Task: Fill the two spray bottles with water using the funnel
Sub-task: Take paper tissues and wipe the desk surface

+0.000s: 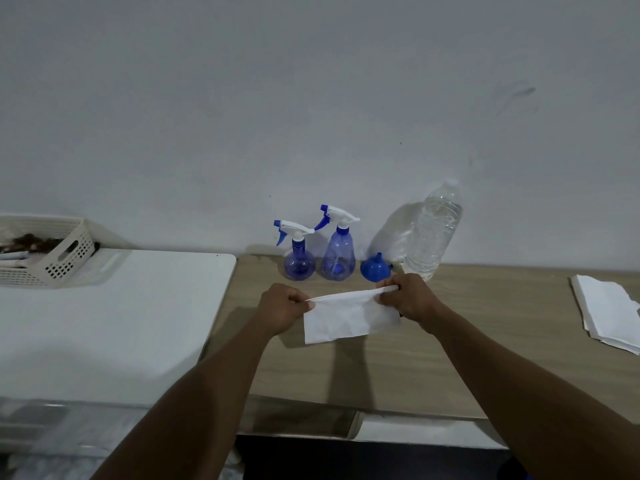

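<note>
The two spray bottles stand at the back of the wooden table [450,358], against the wall and just beyond the hands: the rounder spray bottle [299,263] sits past the left hand [284,308], and the taller spray bottle [338,254] stands just beside it on the right, their sides close or touching. Both are translucent blue with white-and-blue trigger heads on; I cannot tell whether either holds water. The blue funnel [375,268] rests next to the taller one, wide mouth down and spout up, directly behind the right hand [408,296]. Just right of the funnel stands a clear water bottle [433,233], upright and apparently full nearly to the top. Both hands are raised a little above the table, each with its fingers curled and pinching an upper corner of a white paper sheet [349,317], which is stretched between them and hangs down, its lower edge near the tabletop. Neither hand touches the bottles or the funnel. At the right edge lies a stack of paper sheets [606,313]. To the left, on an adjoining white table [121,323], a pale perforated basket [52,258] holds dark items and a few light-coloured handles that are too unclear to identify.
</note>
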A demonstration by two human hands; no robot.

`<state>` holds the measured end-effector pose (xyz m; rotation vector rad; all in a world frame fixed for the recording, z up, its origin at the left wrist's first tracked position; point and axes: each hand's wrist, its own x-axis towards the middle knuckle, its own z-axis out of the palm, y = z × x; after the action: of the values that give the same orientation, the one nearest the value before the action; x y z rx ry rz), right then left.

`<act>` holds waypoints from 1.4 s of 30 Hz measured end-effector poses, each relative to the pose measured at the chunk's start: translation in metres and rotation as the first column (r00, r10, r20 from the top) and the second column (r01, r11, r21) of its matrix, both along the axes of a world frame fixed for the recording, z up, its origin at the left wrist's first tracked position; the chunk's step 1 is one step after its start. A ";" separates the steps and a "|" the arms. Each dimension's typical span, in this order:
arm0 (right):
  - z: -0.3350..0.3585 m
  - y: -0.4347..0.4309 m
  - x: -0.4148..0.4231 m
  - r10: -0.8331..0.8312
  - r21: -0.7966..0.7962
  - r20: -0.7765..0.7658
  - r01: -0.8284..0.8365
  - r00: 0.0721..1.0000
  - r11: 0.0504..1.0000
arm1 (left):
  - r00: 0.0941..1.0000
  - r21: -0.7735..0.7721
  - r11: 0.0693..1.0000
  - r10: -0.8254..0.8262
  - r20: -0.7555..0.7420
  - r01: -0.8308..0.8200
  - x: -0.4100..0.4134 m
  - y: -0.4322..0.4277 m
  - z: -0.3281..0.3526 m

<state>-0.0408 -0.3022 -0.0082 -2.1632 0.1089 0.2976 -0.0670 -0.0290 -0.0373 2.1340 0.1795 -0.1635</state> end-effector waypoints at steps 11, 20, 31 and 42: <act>-0.006 -0.007 -0.008 0.272 -0.158 -0.009 -0.270 0.962 0.950 | 0.986 0.107 0.994 0.054 -0.160 -0.037 -0.043 -0.011 0.016; -0.014 0.009 -0.021 0.421 0.022 -0.256 -0.431 0.870 0.902 | 0.952 -0.026 0.991 0.121 -0.282 -0.134 -0.070 0.007 0.011; -0.012 0.068 0.013 0.358 -0.123 -0.106 -0.370 0.928 0.921 | 0.978 0.082 0.989 0.132 -0.159 -0.120 -0.030 0.060 0.005; -0.083 0.124 -0.005 0.331 -0.454 0.372 -0.141 0.867 0.880 | 0.993 0.385 0.917 -0.115 0.013 0.101 0.022 0.103 -0.033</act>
<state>-0.0455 -0.1777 -0.0917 -2.6188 -0.3995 -0.0976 -0.0445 0.0743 -0.0706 2.5396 0.0753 -0.1652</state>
